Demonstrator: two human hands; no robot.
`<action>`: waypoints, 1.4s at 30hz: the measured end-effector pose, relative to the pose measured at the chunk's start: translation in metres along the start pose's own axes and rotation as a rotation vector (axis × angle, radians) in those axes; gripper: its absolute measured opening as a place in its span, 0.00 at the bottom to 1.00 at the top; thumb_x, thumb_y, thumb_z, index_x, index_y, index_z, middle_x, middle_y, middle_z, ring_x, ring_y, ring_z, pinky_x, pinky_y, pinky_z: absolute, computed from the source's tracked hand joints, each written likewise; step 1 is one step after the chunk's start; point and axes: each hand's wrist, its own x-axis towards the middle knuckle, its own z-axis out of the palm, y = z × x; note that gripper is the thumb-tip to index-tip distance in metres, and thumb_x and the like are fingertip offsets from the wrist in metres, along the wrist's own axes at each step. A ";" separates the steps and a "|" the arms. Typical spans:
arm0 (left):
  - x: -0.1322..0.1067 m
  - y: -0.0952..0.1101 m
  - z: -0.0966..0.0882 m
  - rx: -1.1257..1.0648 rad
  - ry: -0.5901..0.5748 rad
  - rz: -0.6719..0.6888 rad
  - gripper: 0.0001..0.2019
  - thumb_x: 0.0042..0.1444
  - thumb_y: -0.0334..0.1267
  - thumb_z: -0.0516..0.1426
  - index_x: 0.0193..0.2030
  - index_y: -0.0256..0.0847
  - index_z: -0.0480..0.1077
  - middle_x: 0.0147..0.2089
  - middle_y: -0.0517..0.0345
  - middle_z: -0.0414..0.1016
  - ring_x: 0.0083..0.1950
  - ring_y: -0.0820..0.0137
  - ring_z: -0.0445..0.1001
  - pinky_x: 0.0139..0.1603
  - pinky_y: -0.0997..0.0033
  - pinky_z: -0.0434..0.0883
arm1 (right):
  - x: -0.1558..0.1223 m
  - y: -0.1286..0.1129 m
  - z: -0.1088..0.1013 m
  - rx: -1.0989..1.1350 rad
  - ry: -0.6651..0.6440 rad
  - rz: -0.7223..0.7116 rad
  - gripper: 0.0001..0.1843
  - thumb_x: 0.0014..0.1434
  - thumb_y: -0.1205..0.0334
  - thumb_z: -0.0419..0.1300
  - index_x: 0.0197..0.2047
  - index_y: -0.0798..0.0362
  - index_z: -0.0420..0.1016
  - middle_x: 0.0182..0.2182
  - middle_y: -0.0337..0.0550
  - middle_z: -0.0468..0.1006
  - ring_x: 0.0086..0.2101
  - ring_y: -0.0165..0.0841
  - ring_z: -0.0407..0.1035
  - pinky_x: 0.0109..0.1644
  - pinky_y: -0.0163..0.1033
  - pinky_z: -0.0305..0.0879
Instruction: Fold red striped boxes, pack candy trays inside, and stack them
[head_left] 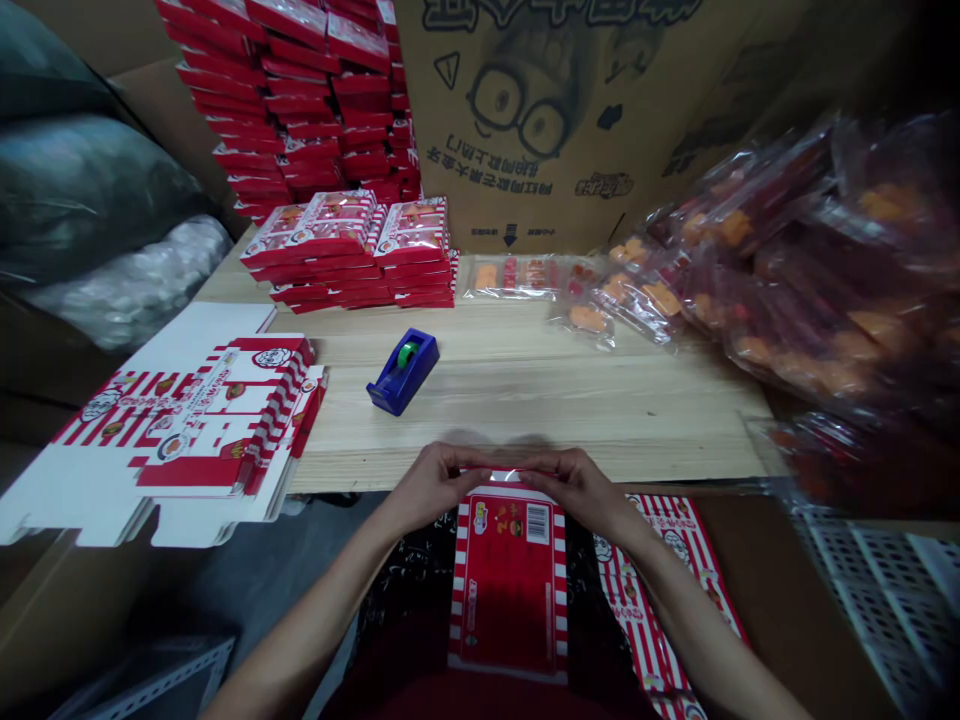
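Observation:
A red box with striped white edges and a barcode [510, 590] lies against my body, its printed face toward me. My left hand [442, 487] grips the far left corner of this box, thumb on top. At the far right corner my right hand [577, 487] pinches the same edge, its fingertips almost meeting the left ones. Beyond my hands, a blue tape dispenser [405, 375] with a green core sits on the wooden table [525, 380]. Flat printed box blanks [217, 410] are piled to the left, overhanging the table's front edge.
Filled red boxes [330, 235] are stacked at the back left, with a taller stack [300, 100] behind. A large carton [555, 130] stands at the back. Clear bags of toy food [810, 290] heap up on the right. More striped boxes [667, 590] lie beside my right arm.

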 end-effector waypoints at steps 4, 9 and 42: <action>0.006 0.000 -0.002 0.023 0.073 -0.027 0.08 0.58 0.41 0.66 0.41 0.43 0.85 0.35 0.51 0.85 0.32 0.65 0.79 0.32 0.69 0.72 | 0.004 -0.002 0.001 -0.052 0.030 -0.039 0.13 0.64 0.48 0.65 0.49 0.40 0.86 0.40 0.40 0.88 0.41 0.40 0.79 0.53 0.51 0.74; 0.010 0.007 -0.008 -0.044 -0.024 -0.096 0.13 0.59 0.48 0.65 0.38 0.40 0.85 0.33 0.51 0.84 0.31 0.64 0.79 0.34 0.67 0.71 | 0.006 -0.002 -0.003 -0.032 -0.026 0.034 0.14 0.65 0.47 0.64 0.48 0.43 0.86 0.38 0.40 0.88 0.37 0.38 0.80 0.45 0.46 0.75; -0.034 0.053 -0.011 0.261 -0.118 0.101 0.16 0.59 0.31 0.63 0.51 0.53 0.82 0.48 0.55 0.86 0.52 0.57 0.82 0.56 0.61 0.75 | -0.020 -0.023 -0.014 -0.085 -0.178 0.009 0.16 0.65 0.63 0.64 0.52 0.36 0.84 0.47 0.37 0.87 0.52 0.43 0.79 0.65 0.54 0.68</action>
